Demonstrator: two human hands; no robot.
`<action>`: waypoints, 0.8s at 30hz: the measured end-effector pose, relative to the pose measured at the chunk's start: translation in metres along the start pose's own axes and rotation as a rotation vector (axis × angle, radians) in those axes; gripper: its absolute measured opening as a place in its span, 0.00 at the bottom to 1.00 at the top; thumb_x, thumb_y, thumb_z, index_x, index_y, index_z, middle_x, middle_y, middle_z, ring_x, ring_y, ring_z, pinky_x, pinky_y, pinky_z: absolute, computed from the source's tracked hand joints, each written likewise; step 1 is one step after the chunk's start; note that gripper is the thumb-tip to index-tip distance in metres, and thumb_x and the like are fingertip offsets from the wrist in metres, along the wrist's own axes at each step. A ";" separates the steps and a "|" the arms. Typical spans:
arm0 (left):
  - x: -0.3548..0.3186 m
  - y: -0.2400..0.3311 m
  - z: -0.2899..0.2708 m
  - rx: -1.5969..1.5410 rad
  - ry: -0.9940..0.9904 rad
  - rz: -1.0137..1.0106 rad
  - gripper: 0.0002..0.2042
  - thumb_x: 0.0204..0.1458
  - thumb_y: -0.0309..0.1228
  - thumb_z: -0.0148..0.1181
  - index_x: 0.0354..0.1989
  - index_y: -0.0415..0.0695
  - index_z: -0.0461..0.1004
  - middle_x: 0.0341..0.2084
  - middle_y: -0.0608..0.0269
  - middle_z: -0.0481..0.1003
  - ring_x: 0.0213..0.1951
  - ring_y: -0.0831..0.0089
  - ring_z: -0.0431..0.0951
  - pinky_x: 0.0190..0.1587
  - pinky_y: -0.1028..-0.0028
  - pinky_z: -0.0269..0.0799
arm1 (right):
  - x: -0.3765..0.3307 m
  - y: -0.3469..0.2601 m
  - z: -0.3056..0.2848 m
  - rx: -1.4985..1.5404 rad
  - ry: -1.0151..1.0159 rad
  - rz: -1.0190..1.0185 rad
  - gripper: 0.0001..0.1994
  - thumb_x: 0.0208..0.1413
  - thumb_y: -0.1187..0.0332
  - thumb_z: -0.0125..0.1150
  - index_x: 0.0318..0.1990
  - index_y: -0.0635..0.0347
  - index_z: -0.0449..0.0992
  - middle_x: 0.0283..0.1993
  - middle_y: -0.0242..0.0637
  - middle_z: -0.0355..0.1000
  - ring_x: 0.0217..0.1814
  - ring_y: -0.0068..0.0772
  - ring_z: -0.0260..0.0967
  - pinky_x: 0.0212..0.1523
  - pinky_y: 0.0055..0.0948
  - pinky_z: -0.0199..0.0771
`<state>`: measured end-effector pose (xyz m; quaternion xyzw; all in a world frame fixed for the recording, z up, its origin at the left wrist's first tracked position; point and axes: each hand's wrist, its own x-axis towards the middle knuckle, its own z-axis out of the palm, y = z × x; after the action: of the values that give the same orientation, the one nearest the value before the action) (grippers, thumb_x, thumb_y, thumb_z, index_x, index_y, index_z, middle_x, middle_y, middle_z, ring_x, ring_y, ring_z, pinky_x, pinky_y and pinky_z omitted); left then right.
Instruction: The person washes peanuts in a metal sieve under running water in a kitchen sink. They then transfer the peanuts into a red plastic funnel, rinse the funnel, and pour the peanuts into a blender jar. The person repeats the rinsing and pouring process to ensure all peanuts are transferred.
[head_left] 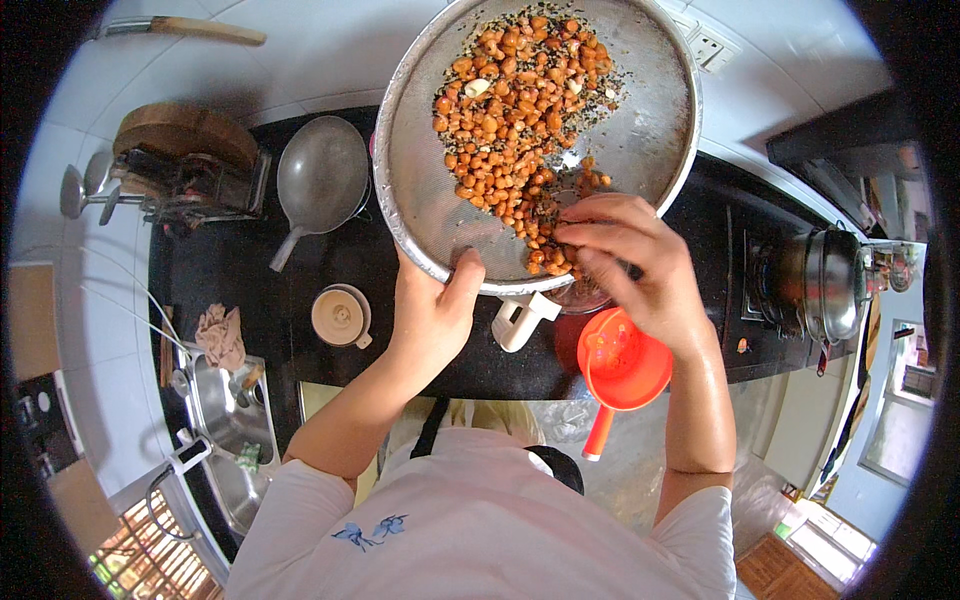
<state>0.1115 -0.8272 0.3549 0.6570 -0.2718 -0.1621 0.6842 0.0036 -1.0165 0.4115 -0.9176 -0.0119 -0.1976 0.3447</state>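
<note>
**Fingers on the sieve of roasted nuts**

Fingers [462,285] of the left hand [432,312] are closed on the near rim of a round metal sieve [640,140], thumb on top, holding it tilted above the black table [250,270]. The right hand [630,258] has its fingers bunched together, pinching among the brown nuts [510,100] at the sieve's near edge. An orange funnel [622,365] and a white-handled jug [522,318] sit just below, at the table's front edge. A wok [322,178] lies toward the back left.
</note>
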 end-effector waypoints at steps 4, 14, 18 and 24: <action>0.001 0.000 -0.004 -0.025 -0.010 -0.130 0.17 0.55 0.19 0.47 0.53 0.31 0.58 0.43 0.51 0.71 0.36 0.70 0.76 0.34 0.78 0.73 | 0.002 -0.009 0.014 -0.217 -0.086 -0.007 0.13 0.39 0.69 0.68 0.37 0.53 0.79 0.47 0.35 0.69 0.50 0.41 0.65 0.50 0.41 0.62; 0.011 0.007 -0.002 -0.252 -0.108 -0.165 0.17 0.55 0.19 0.41 0.54 0.29 0.53 0.35 0.45 0.72 0.21 0.64 0.77 0.19 0.75 0.78 | -0.025 -0.007 0.016 -0.090 -0.005 0.113 0.12 0.38 0.74 0.67 0.35 0.57 0.79 0.45 0.37 0.69 0.49 0.43 0.66 0.50 0.39 0.67; 0.017 0.011 -0.005 -0.240 -0.113 -0.179 0.18 0.55 0.18 0.41 0.54 0.29 0.52 0.34 0.44 0.72 0.20 0.64 0.77 0.18 0.75 0.77 | -0.007 -0.011 0.003 -0.177 0.078 0.039 0.14 0.40 0.73 0.67 0.40 0.55 0.78 0.49 0.39 0.68 0.52 0.44 0.65 0.52 0.38 0.66; 0.020 0.014 -0.005 -0.226 -0.122 -0.195 0.19 0.54 0.17 0.40 0.55 0.30 0.49 0.33 0.45 0.72 0.20 0.65 0.77 0.17 0.75 0.76 | 0.073 0.006 -0.008 -0.263 0.362 -0.174 0.16 0.51 0.73 0.58 0.49 0.54 0.74 0.51 0.40 0.66 0.55 0.46 0.62 0.56 0.39 0.62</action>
<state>0.1283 -0.8331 0.3716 0.5883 -0.2277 -0.2968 0.7170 0.0689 -1.0343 0.4400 -0.8998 -0.0034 -0.3876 0.2005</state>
